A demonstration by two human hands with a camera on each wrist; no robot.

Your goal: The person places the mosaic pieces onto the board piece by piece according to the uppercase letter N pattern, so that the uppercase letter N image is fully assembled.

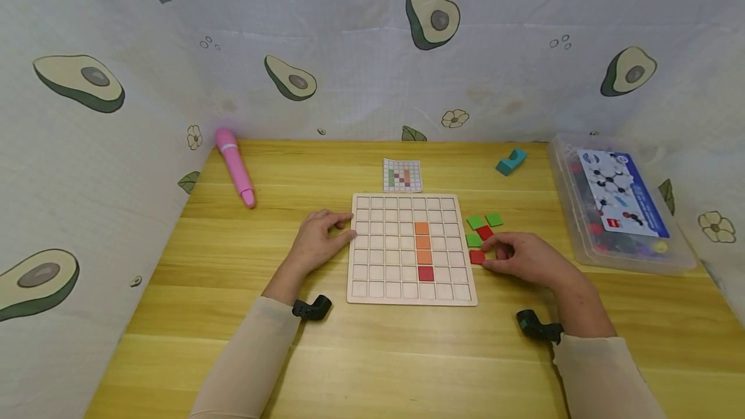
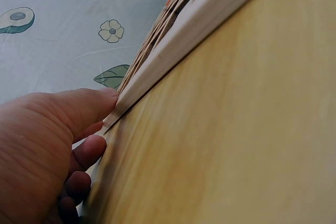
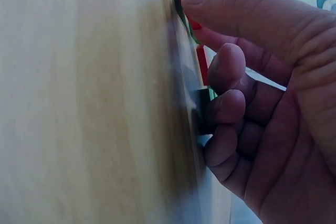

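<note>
A square wooden grid board (image 1: 387, 291) lies mid-table, with three orange tiles (image 1: 422, 242) stacked in one column and a red tile (image 1: 426, 273) just below them. My left hand (image 1: 314, 241) rests at the board's left edge, thumb and forefinger touching its side. To the right of the board, my right hand (image 1: 526, 260) pinches a red square tile (image 1: 477, 257) between thumb and forefinger; its other fingers curl loosely. Beside that hand lie another red tile (image 1: 485, 233) and green tiles (image 1: 493, 219). In the right wrist view the thumb presses the red tile's (image 3: 195, 23) face.
A small printed grid card (image 1: 401, 176) sits behind the board. A teal block (image 1: 511, 162) lies at the back right, near a lidded clear plastic box (image 1: 623, 199). At the back left is a pink microphone-shaped toy (image 1: 235, 167). A patterned cloth hangs around the table.
</note>
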